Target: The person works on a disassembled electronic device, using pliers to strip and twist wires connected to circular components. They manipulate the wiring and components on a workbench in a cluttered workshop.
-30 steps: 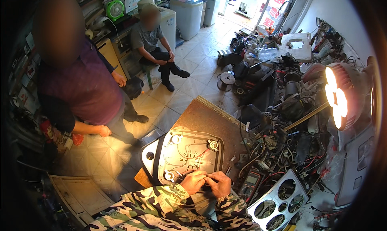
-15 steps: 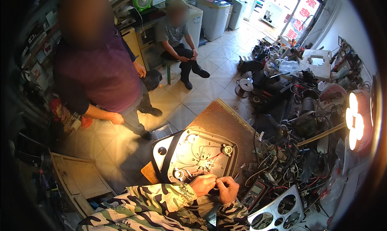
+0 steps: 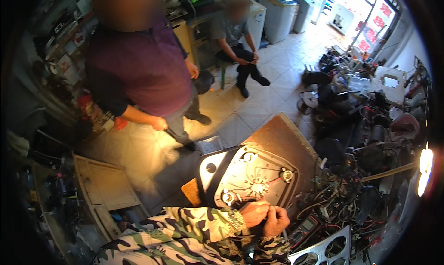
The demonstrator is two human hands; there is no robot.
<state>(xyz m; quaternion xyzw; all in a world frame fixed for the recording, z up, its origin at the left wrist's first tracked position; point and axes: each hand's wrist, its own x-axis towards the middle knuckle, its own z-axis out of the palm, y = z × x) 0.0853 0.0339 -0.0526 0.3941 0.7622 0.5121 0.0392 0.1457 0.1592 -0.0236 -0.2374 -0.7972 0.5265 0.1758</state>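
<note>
A shallow, light-coloured metal housing [image 3: 273, 170] with rounded corners lies on the bench. Round lamp sockets sit at its corners, and thin dark wires [image 3: 257, 176] run across its middle. Over its near edge, my left hand [image 3: 255, 212] and my right hand [image 3: 276, 221] meet with fingertips pinched together. Whatever is between them is too small and hidden to make out. Both forearms wear camouflage sleeves. A pale panel [image 3: 209, 167] with a round hole and a dark strap-like edge lies against the housing's left side.
A brown board [image 3: 283, 134] extends beyond the housing. A multimeter [image 3: 307, 225] and a white panel with large round holes [image 3: 344, 241] lie at right, beside heaped cables and parts [image 3: 360, 172]. A lit lamp [image 3: 424, 172] glows far right. One person [image 3: 143, 75] stands left; another [image 3: 236, 38] sits behind.
The whole view has swung, so the scene sits farther right in the picture. My hands stay pinched together at the housing's near edge, with only slight finger movement.
</note>
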